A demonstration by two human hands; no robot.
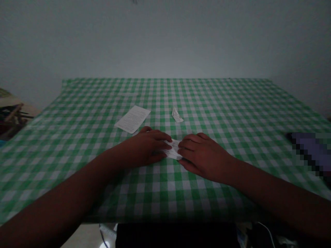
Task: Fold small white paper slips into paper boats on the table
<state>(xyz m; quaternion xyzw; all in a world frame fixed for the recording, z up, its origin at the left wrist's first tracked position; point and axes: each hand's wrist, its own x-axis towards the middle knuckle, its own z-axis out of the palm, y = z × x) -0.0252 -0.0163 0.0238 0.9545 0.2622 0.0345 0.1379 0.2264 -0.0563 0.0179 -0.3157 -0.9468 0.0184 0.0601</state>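
Note:
A small sheet of printed paper is on the checked cloth near the middle of the table, partly covered by both hands. My left hand has its bent fingers and thumb on the paper's left end. At the right end, my right hand grips the paper in the same way, fingers on the far side and thumb on the near side. Beyond my left hand lies a flat printed sheet, turned at an angle. A little folded paper piece rests farther back, its upper part raised.
A green and white checked cloth covers the table up to the pale wall. At the right edge lies a dark, pixelated flat object. Dark items stand beyond the table's left side, and a cable hangs below the front edge.

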